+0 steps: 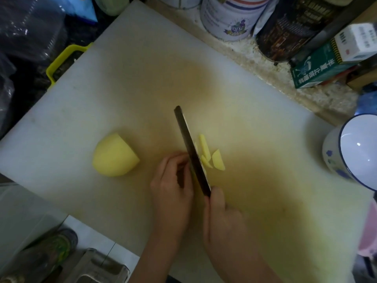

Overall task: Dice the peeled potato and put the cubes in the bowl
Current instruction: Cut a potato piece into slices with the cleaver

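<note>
Dicing under way; no cubes visible in the bowl (334, 152).
My right hand (222, 217) is clenched round the handle of the knife (189, 148), edge down on the cutting board (122, 88). My left hand (173, 180) curls against the blade's flat, likely steadying stock; whether it grasps any, I cannot tell. Cut pieces (212, 156) lie right of the blade, the potato half (115, 155) well left.

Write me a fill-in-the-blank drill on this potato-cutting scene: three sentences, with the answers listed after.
The right hand grips the knife above the ____ cutting board.
The big uncut potato chunk lies to the ____ of the left hand.
The cut pieces lie between the knife and the blue-rimmed ____.
Missing words: white; left; bowl.
</note>
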Motion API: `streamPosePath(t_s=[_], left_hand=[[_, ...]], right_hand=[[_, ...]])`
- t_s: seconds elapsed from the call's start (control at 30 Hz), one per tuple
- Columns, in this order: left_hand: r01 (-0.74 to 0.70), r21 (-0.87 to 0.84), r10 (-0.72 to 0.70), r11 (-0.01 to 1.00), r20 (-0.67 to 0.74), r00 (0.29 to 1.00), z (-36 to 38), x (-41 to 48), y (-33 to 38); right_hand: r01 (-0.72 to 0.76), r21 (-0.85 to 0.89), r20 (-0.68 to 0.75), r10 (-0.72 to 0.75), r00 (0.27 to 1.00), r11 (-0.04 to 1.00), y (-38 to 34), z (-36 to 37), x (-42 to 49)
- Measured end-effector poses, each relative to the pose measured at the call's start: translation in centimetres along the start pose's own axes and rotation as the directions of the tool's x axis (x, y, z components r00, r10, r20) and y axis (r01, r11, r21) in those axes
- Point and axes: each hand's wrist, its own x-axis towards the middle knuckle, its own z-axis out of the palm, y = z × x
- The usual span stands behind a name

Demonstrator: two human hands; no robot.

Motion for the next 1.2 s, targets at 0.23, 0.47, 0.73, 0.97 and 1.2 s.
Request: streamPosePath(t_s=[0.23, 0.47, 0.73, 0.97, 1.2], left_hand=[[0.035, 0.011, -0.035, 0.999, 0.032, 0.999, -0.2, 0.2, 0.4], [0.010, 0.045, -0.011, 0.999, 0.033, 0.999, -0.6, 0.6, 0.6], [-0.041, 0.114, 0.021, 0.993, 0.172, 0.985, -1.1, 1.2, 1.0], [-0.086, 0.192, 0.053, 0.978, 0.170, 0.984, -0.6, 2.4, 1.2], [-0.041, 0.187, 0.014, 0.982, 0.145, 0.989, -0.4, 2.6, 1.2]], right_hand=[[0.027, 0.067, -0.089, -0.021, 0.996, 0.997, -0.2, -1.3, 2.5], [0.051, 0.382, -0.155, 0.010, 0.988, 0.923, 1.7, -3.7, 2.8], [0.022, 0.346, -0.132, 0.025, 0.991, 0.938, 2.6, -2.5, 0.1], [0.050, 0.271, -0.155, -0.008, 0.988, 0.961, 2.0, -1.6, 0.1], [-0.028, 0.013, -0.123, 0.030, 0.992, 1.000, 0.0, -0.7, -0.2]])
